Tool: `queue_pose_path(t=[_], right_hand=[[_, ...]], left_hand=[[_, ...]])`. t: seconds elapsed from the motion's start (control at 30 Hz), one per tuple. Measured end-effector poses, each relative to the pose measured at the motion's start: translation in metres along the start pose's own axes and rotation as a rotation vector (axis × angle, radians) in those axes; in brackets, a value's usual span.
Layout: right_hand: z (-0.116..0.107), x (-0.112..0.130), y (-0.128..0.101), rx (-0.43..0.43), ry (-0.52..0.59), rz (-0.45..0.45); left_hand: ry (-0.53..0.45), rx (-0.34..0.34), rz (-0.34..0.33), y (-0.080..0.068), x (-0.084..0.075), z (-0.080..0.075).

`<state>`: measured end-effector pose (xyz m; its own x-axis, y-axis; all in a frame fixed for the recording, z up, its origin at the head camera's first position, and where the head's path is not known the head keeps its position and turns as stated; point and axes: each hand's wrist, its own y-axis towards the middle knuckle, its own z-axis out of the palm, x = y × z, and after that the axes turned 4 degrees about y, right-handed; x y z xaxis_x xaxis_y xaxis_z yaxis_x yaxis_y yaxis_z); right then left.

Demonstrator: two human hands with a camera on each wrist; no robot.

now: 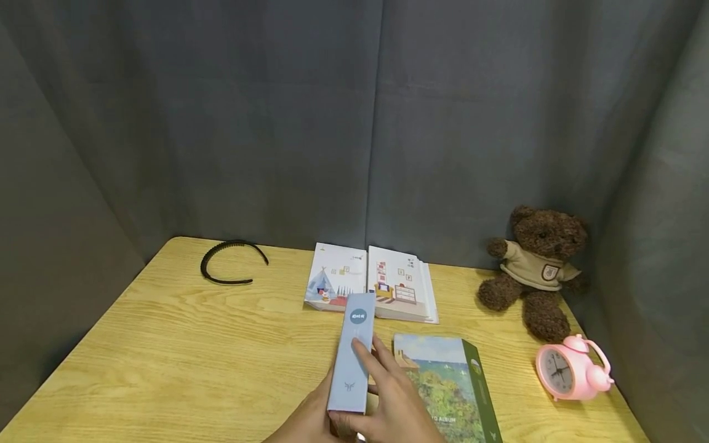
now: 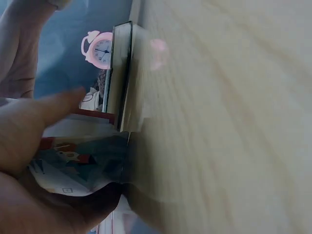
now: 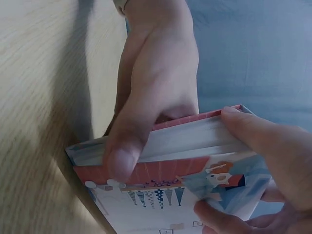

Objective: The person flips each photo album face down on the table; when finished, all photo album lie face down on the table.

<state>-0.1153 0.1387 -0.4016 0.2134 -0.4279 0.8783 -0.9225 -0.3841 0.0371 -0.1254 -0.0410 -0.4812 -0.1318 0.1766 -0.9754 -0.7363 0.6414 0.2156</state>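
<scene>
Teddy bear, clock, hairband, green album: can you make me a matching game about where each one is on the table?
Things:
1. teddy bear
2. pink clock
3. black hairband
4. green album

Places:
A. far left corner
B. beside the right hand
C. right edge, in front of the bear
D. sitting in the far right corner

Pairs: 1-D, 2-C, 3-A, 4-B

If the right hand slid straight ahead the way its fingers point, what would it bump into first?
Probably the open picture book. The right hand holds the blue book standing on edge, fingers pointing toward the curtain. The open book lies flat just beyond, though depth is hard to judge.
</scene>
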Motion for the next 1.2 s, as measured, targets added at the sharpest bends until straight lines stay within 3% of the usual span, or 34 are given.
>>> queue_pose_path(t=[0.13,0.2,0.37,0.47,0.53,0.63,0.73,1.0,1.2], right_hand=[[0.003,-0.002,0.0,-0.006,0.084,0.026],[0.003,-0.004,0.0,-0.004,0.135,0.038],[0.002,-0.013,-0.001,0.014,0.272,0.035],[0.002,-0.02,-0.004,-0.012,0.282,0.02],[0.003,-0.026,-0.006,-0.045,0.213,0.001],[0.006,-0.035,-0.008,-0.082,0.0,-0.023],[0.008,-0.045,-0.01,-0.061,-0.184,-0.033],[0.009,-0.065,-0.009,0.103,-0.408,-0.062],[0.01,-0.068,-0.008,0.147,-0.574,-0.062]], left_hand=[[0.15,-0.048,0.011,0.001,0.005,-0.001],[0.275,-0.088,-0.004,0.001,0.002,-0.003],[0.607,-0.174,-0.102,-0.003,-0.008,-0.01],[0.685,-0.171,-0.172,-0.006,-0.013,-0.015],[0.731,-0.162,-0.205,-0.008,-0.016,-0.019],[0.835,-0.149,-0.214,-0.011,-0.018,-0.023],[0.965,-0.134,-0.203,-0.015,-0.018,-0.026],[1.188,-0.055,-0.3,-0.019,-0.02,-0.025],[1.35,-0.049,-0.252,-0.019,-0.02,-0.02]])
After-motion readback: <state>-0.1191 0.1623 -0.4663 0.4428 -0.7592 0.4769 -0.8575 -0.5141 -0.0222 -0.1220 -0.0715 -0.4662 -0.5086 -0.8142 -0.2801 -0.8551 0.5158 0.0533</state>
